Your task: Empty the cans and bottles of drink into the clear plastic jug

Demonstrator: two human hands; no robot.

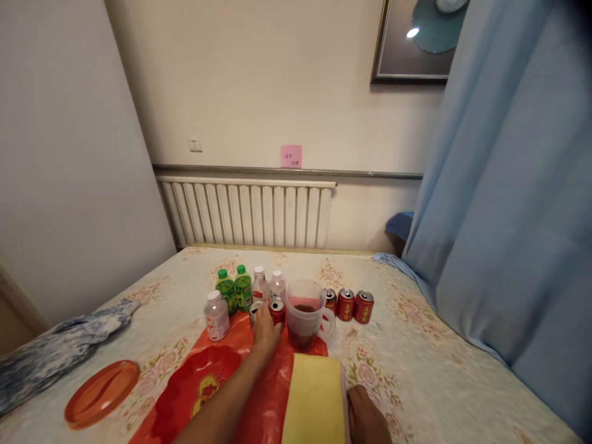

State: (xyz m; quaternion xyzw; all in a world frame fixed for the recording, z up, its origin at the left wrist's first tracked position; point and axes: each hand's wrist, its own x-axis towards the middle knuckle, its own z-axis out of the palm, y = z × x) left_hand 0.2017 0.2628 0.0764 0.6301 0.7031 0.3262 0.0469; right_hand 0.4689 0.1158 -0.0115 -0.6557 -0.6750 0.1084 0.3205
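Observation:
My left hand (pixel 267 332) reaches over the red plastic sheet (pixel 272 376) to two cans behind it. Its fingers are closed around a can (pixel 253 308) that is mostly hidden, beside a red can (pixel 277 311). Just right of these stands a clear pitcher (pixel 303 320) of dark liquid, its handle facing right. Near the bottom edge, my right hand (pixel 365 412) is at the right side of a yellow pad (pixel 314 398); its fingers are bent against the pad's edge. A red scalloped tray (pixel 176 394) lies partly under my left forearm.
Two green-capped bottles (pixel 243 288) and several white-capped bottles (pixel 217 317) stand left of the pitcher. Several red cans (pixel 363 307) stand right of it. An orange lid (pixel 102 393) and patterned cloth (pixel 69 345) lie left. A blue curtain (pixel 499 185) hangs at the right.

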